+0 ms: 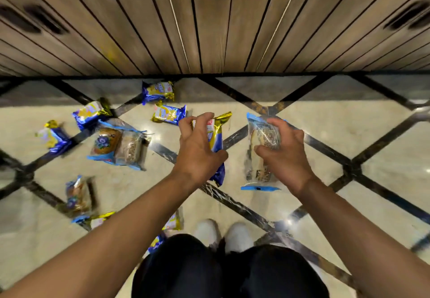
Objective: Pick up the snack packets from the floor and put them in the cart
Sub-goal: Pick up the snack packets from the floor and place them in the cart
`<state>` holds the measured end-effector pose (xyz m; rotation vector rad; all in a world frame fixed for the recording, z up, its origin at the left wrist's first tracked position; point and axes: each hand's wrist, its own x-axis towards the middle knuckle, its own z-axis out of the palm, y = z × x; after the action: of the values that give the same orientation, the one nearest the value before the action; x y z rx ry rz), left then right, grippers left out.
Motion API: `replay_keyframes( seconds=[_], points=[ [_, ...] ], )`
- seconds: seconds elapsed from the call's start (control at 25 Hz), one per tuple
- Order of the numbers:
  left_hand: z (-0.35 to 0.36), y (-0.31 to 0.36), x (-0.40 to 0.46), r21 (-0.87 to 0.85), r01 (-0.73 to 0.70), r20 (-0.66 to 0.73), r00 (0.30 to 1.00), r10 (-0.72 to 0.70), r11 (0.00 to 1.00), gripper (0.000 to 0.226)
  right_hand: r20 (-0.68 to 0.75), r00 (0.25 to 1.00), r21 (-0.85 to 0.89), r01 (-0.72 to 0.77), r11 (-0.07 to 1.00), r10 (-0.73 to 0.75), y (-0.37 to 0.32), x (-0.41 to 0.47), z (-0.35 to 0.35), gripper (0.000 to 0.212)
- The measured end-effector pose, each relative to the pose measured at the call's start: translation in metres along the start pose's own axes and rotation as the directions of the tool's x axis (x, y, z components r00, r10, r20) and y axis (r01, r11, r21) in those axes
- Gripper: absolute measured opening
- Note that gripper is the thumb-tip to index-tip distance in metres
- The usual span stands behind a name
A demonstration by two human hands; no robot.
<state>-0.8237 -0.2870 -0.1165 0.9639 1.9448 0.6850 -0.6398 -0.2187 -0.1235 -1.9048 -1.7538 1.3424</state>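
Observation:
My left hand (pixel 197 149) grips a blue and gold snack packet (pixel 215 135) held above the floor. My right hand (pixel 281 153) grips a clear packet with blue ends (pixel 260 172) that holds a pale cake. Several more packets lie on the floor to the left: blue and gold ones (pixel 158 92), (pixel 168 114), (pixel 89 113), (pixel 54 137), and clear cake packets (pixel 118 145), (pixel 78 196). More packets (pixel 173 222) lie partly hidden under my left forearm. No cart is in view.
A wood-panelled wall (pixel 209 23) with dark grooves rises at the far edge of the marble floor (pixel 337 135). My white shoes (pixel 223 232) and dark trousers stand at the bottom centre. Floor to the right has no packets.

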Motion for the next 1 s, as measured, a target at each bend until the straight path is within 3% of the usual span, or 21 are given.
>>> replay_keyframes(
  seconds=[0.24,0.44,0.72,1.0],
  points=[
    [-0.135,0.182,-0.143,-0.089,0.074,-0.116,0.990,-0.084,0.993,0.073,0.090,0.994,0.035,0.063,0.997,-0.066,-0.195,-0.148,-0.117,0.061],
    [-0.217,0.270,-0.258,-0.210,0.112,-0.207,0.966,-0.156,0.971,0.068,0.171,0.978,0.007,0.117,0.993,-0.116,-0.301,-0.257,-0.172,0.060],
    [-0.294,0.262,-0.370,-0.259,0.163,-0.395,0.881,-0.258,0.952,0.074,0.303,0.915,-0.014,0.284,0.959,-0.266,-0.379,-0.344,-0.153,0.055],
    [-0.384,0.180,-0.483,-0.363,0.200,-0.605,0.692,-0.393,0.910,0.073,0.559,0.718,-0.044,0.525,0.850,-0.415,-0.450,-0.442,-0.042,0.054]
  ],
)
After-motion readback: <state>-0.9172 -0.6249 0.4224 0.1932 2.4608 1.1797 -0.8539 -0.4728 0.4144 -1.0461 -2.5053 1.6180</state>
